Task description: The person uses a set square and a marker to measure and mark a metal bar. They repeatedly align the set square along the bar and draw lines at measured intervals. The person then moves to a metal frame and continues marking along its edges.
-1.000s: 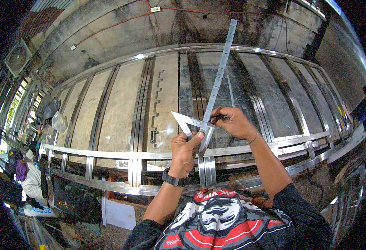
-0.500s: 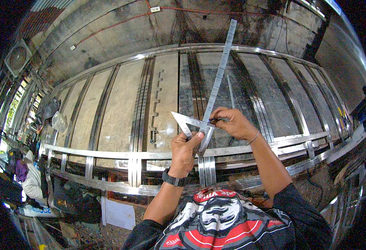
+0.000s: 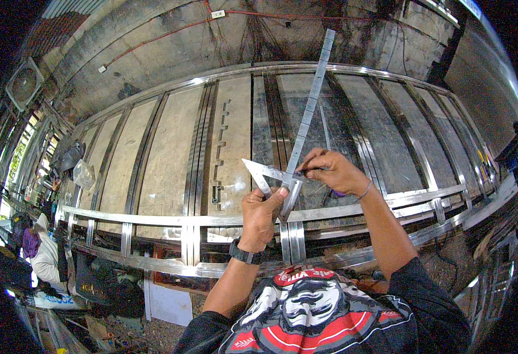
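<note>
My left hand (image 3: 260, 215), with a dark watch on its wrist, is closed on a metal square (image 3: 264, 172). The square has a triangular head and a long, flat blade (image 3: 309, 109) marked with dark cross lines, which slants away to the upper right. The left thumb presses on the head near the blade's near end. Just right of there, my right hand (image 3: 333, 172) pinches a slim pen-like tool (image 3: 337, 193), mostly hidden by the fingers. Its dark tip is close to the blade's edge, and a purple part shows under the palm. Contact with the blade cannot be made out.
Beneath my hands lies a wide frame of shiny metal bars (image 3: 153, 219) with several crosspieces over a worn board (image 3: 167, 141). A thin metal strip (image 3: 325, 127) rests on the darker panel. At the left are a fan (image 3: 25, 84) and bags (image 3: 84, 174); a concrete wall (image 3: 170, 50) stands behind.
My right hand has turned slightly, bringing a purple part into view under the palm. The square and my left hand have stayed nearly still.
</note>
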Demonstrator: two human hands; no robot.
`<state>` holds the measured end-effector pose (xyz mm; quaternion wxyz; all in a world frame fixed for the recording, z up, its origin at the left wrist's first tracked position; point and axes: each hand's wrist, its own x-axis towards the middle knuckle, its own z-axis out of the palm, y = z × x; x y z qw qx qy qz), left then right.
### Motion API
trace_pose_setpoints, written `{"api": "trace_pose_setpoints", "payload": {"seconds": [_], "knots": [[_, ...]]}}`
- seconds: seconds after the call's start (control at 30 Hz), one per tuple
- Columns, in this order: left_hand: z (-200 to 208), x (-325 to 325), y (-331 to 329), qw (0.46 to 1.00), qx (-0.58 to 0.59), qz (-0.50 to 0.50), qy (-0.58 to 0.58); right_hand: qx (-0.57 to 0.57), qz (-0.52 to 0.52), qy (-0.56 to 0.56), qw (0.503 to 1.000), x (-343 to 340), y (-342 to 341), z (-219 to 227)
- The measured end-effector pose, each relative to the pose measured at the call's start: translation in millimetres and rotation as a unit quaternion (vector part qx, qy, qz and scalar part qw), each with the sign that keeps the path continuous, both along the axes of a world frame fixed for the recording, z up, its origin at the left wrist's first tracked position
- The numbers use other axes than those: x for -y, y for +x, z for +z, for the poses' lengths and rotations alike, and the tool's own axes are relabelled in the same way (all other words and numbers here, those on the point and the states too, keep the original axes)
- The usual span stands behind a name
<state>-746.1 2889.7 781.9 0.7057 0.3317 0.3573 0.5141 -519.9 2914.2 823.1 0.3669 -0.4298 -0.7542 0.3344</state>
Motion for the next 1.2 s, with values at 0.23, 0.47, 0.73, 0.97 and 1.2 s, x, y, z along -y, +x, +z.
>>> {"api": "trace_pose_setpoints", "payload": {"seconds": [0.23, 0.47, 0.73, 0.97, 1.2], "knots": [[1, 0, -2, 1.000, -0.025, 0.009, 0.009, 0.042, -0.034, 0.043, 0.998, 1, 11, -10], [4, -3, 1, 1.000, -0.011, 0.015, 0.000, -0.263, -0.173, -0.124, 0.941, 26, -2, -32], [-5, -8, 8, 0.999, -0.030, 0.007, 0.006, -0.379, -0.212, -0.143, 0.890, 37, -75, -43], [1, -4, 4, 0.999, -0.011, -0.042, -0.017, -0.304, -0.266, -0.100, 0.909, 28, -74, -44], [-8, 15, -20, 0.983, -0.138, -0.112, 0.033, -0.349, -0.281, -0.106, 0.887, 17, -60, -34]]}}
